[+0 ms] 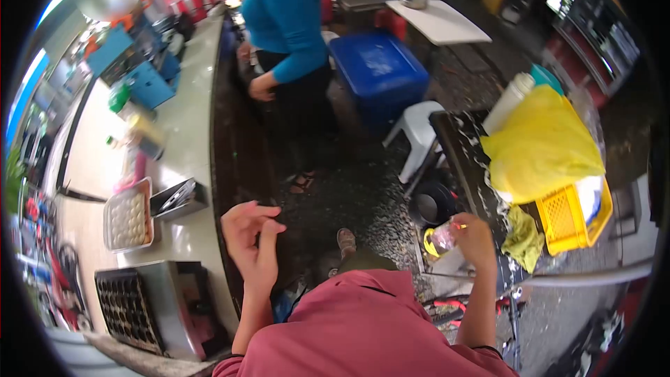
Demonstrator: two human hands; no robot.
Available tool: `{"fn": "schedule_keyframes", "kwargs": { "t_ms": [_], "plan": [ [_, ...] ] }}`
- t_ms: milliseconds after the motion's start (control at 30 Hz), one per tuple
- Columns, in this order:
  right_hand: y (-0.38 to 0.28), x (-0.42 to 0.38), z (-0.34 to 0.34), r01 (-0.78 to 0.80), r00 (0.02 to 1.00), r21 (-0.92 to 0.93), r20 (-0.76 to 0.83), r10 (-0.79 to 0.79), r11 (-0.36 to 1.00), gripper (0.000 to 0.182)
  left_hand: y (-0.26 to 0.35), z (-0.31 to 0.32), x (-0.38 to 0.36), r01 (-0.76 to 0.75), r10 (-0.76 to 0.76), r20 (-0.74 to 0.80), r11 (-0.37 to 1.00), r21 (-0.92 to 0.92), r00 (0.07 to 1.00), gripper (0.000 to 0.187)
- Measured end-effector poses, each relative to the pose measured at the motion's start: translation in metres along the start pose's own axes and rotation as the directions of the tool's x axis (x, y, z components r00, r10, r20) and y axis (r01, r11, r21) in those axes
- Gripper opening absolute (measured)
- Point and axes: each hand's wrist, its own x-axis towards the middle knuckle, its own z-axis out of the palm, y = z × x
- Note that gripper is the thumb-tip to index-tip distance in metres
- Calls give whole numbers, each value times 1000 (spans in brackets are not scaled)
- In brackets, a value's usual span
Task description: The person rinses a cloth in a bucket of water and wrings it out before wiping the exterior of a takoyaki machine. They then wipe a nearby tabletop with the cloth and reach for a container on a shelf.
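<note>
My left hand [252, 243] is raised beside the counter's edge, its fingers loosely bent and apart, with nothing in it. My right hand [476, 239] is closed on a small clear plastic bag [442, 239] with pink and yellow colours showing; its exact contents are too blurred to make out. That bag hangs beside the dark marbled table [474, 160], near a round black pan [433, 204]. On the counter to the left, a clear tray of round white balls [128, 218] sits beside a metal box of utensils [176, 199].
A black molded pan with round hollows [129, 311] sits at the counter's near end. Ahead stands a person in a blue top [289, 14], beside a blue storage bin [377, 66]. A white stool [417, 132], yellow bag [541, 146] and yellow basket [562, 220] are at right.
</note>
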Motion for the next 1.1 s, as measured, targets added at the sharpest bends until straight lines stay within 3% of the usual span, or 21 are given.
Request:
{"fn": "schedule_keyframes", "kwargs": {
  "t_ms": [67, 133, 200, 233, 333, 367, 467, 533, 600, 700, 800, 833, 967, 1100],
  "plan": [
    [49, -11, -27, -107, 948, -220, -316, 33, 970, 27, -27, 24, 5, 65, -57, 171, 997, -36, 984, 34],
    [96, -17, -59, -301, 866, -355, -490, 97, 885, 33, -48, 49, 7, 82, -72, 308, 996, -21, 949, 35],
    [150, -18, -75, -480, 771, -509, -633, 67, 714, 47, -66, 73, 10, 120, -98, 395, 992, -29, 913, 35],
    [149, -18, -75, -689, 662, -384, -678, 320, 614, 58, -77, 84, 13, 122, -97, 436, 992, -29, 895, 35],
    [202, -8, -63, -522, 754, -402, -629, 187, 753, 62, -109, 121, 22, 172, -134, 528, 985, -22, 838, 32],
    [210, -7, -49, -688, 705, -440, -592, 390, 577, 53, -120, 133, 26, 195, -154, 552, 981, -15, 819, 31],
    [193, 9, -20, -774, 593, -367, -705, 388, 517, 38, -149, 171, 41, 261, -204, 653, 965, 9, 730, 25],
    [181, 18, 7, -723, 625, -458, -753, 205, 518, 22, -165, 196, 48, 288, -224, 714, 957, 33, 664, 22],
    [147, 25, 12, -637, 679, -393, -694, 241, 663, 23, -179, 220, 56, 304, -235, 773, 951, 58, 589, 21],
    [128, 38, 5, -399, 743, -14, -591, 314, 917, 25, -202, 251, 68, 315, -257, 837, 943, 107, 483, 19],
    [96, 68, 3, -111, 746, 447, -552, 372, 887, 26, -227, 274, 83, 230, -266, 872, 956, 184, 411, 15],
    [82, 81, 3, -98, 742, 509, -535, 404, 855, 26, -236, 279, 86, 233, -286, 876, 950, 207, 388, 14],
    [27, 165, -5, 123, 745, 260, -662, 84, 958, 29, -257, 295, 102, 222, -333, 892, 936, 273, 306, 14],
    [12, 273, -13, 191, 648, -185, -714, -265, 964, 30, -262, 301, 128, 146, -373, 894, 927, 346, 247, 15]
  ]
}}
